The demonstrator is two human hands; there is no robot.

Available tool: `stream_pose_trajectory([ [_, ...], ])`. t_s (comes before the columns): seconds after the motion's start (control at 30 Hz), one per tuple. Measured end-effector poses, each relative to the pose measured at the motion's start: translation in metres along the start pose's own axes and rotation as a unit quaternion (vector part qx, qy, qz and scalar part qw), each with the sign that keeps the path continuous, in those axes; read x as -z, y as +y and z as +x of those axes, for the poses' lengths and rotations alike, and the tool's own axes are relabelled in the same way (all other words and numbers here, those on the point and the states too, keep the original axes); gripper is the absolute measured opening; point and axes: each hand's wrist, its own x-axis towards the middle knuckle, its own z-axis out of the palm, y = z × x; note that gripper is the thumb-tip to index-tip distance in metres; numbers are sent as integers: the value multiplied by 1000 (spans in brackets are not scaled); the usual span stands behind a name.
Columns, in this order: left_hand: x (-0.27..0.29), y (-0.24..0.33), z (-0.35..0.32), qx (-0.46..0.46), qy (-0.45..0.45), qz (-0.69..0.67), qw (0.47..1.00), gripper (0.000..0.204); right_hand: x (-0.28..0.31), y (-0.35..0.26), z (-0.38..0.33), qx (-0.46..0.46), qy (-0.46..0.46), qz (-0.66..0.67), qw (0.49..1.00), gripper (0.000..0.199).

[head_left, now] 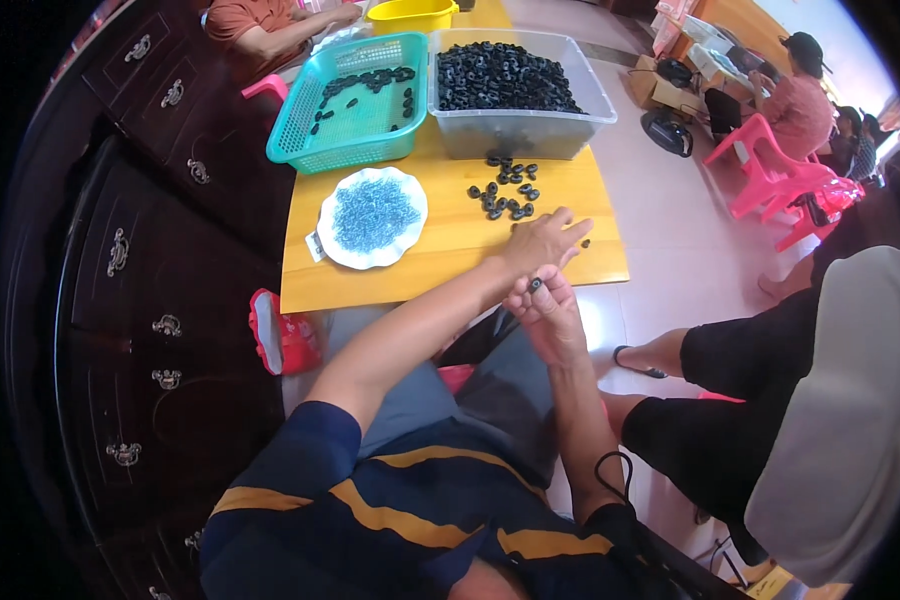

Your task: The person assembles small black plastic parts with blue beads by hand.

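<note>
My right hand [548,315] is closed, pinching a small black part with a hole [536,284] between thumb and fingers, just off the table's front edge. Crossing in front of me, my left arm reaches rightward, and my left hand [550,242] is over the table with its fingers spread. A tiny dark piece [585,243] lies beside those fingertips. Just beyond the left hand is a loose group of black parts [505,190] on the yellow table [450,265]. A white scalloped plate [334,246] holds many small clear bluish pieces.
Behind the plate stands a green basket [290,145] with scattered black parts. Beside it, a clear plastic bin [515,135] is heaped with black parts. A yellow basin [410,15] is farther back. Dark cabinets [170,270] line the left; a person in black shorts [715,450] is close on the right.
</note>
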Motion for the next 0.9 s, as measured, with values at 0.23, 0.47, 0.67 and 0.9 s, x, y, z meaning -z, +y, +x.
stream_pose_trajectory([
  [0.23, -39, -9, 26, 34, -56, 13, 998, 22, -2, -2, 0, 4, -5, 9, 1000, 16],
  [0.47, -39, -7, 18, 39, -34, -9, 999, 14, -2, -2, 1, 6, 5, 5, 1000, 16],
  [0.67, 11, 5, -20, 203, 6, -268, 942, 15, -2, 0, 1, -2, 49, -13, 999, 16],
  [0.9, 61, -8, -80, 268, 115, -421, 859, 17, 0, 2, 3, 3, 66, -26, 997, 16],
])
